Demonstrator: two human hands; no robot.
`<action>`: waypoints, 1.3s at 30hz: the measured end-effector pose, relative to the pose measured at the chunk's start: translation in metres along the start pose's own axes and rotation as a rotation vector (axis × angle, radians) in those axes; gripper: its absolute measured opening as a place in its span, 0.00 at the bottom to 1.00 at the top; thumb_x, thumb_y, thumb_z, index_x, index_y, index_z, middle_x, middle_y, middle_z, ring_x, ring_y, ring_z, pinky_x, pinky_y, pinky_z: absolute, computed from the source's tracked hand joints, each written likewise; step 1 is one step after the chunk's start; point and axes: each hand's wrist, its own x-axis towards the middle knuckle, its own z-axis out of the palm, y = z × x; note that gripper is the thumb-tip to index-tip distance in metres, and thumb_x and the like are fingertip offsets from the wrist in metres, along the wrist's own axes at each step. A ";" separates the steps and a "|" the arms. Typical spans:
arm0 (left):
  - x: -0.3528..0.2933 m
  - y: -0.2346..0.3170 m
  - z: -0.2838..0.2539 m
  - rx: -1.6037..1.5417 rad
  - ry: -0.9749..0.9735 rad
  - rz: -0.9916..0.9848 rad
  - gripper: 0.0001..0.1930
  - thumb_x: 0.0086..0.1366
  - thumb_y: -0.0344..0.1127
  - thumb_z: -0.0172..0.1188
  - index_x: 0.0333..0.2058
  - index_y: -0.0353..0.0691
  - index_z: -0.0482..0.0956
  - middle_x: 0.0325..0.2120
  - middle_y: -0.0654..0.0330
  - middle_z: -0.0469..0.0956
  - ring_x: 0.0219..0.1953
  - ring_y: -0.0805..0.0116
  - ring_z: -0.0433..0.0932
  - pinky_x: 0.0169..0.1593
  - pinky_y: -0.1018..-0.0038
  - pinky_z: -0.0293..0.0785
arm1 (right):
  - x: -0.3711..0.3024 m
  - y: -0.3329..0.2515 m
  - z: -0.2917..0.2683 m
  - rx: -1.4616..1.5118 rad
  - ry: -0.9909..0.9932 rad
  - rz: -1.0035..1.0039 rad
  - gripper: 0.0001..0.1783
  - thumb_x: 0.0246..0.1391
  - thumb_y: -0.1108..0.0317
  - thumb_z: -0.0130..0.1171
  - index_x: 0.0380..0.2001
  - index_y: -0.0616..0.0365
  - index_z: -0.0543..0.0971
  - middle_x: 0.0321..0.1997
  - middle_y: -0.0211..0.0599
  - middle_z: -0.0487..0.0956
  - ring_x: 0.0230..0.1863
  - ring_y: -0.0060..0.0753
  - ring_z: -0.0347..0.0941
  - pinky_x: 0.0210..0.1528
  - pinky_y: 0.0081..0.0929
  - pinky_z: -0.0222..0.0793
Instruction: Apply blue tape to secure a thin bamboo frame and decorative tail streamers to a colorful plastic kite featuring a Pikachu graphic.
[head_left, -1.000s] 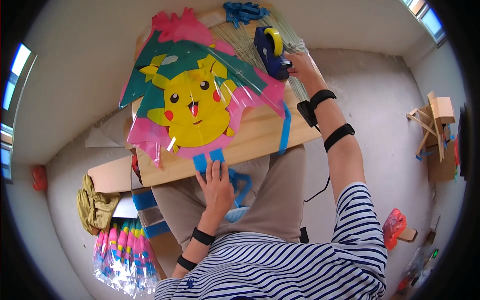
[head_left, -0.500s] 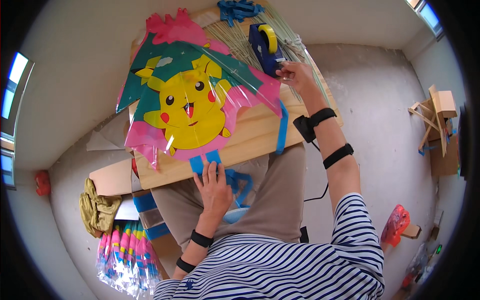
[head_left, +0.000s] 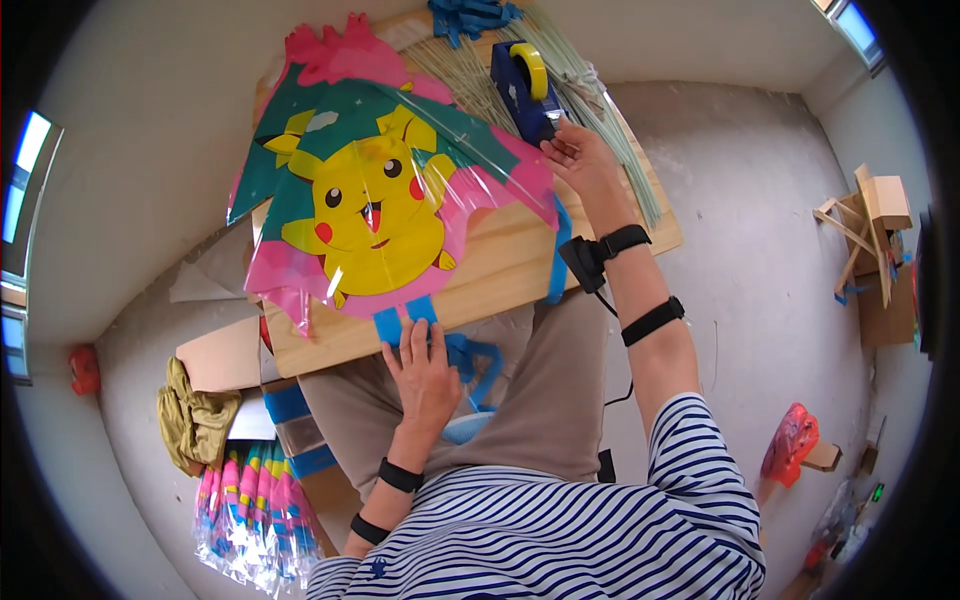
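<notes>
A thin plastic kite (head_left: 385, 240) lies on the wooden table (head_left: 500, 255), printed with a yellow cartoon animal on green and pink. Two blue strips (head_left: 388, 326) hang from its lower edge over the table's near side. My left hand (head_left: 424, 375) rests there, fingers stretched and tips on the strips, holding nothing. Farther right, a dark blue tape dispenser (head_left: 512, 92) carries a yellow-cored roll of tape (head_left: 537, 72). My right hand (head_left: 583, 155) is at its cutter end, thumb and forefinger pinched on the tape end, which is barely visible.
Thin pale sticks (head_left: 470, 78) lie behind and beside the dispenser, with a blue ribbon bundle (head_left: 472, 17) at the far edge. Another blue ribbon (head_left: 560, 255) hangs off the table's near right. Packed colourful kites (head_left: 255, 500) stand at lower left by a cardboard box (head_left: 222, 356).
My right hand and forearm have shifted slightly left, the fingers closing at the dispenser's cutter. My left hand stays on the blue strips. The whole view has shifted a little.
</notes>
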 end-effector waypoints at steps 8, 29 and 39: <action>0.001 0.000 0.000 -0.012 0.003 0.009 0.36 0.47 0.32 0.66 0.58 0.33 0.70 0.60 0.49 0.63 0.67 0.47 0.57 0.65 0.36 0.47 | 0.028 0.005 -0.006 -0.067 0.034 -0.124 0.11 0.57 0.78 0.56 0.42 0.73 0.72 0.42 0.52 0.78 0.45 0.52 0.80 0.51 0.45 0.76; 0.000 -0.006 0.003 -0.025 0.068 0.013 0.32 0.47 0.29 0.63 0.56 0.34 0.72 0.58 0.50 0.63 0.66 0.47 0.58 0.65 0.39 0.49 | 0.087 0.015 -0.054 -1.488 0.274 -0.702 0.07 0.49 0.69 0.62 0.28 0.64 0.82 0.26 0.42 0.81 0.28 0.37 0.80 0.32 0.29 0.74; -0.002 -0.006 0.005 -0.026 0.134 -0.020 0.28 0.50 0.28 0.60 0.53 0.32 0.73 0.49 0.51 0.66 0.55 0.49 0.63 0.63 0.31 0.47 | -0.099 0.050 0.098 -1.626 -1.196 -0.273 0.09 0.41 0.71 0.64 0.22 0.65 0.76 0.19 0.39 0.76 0.20 0.32 0.73 0.25 0.29 0.66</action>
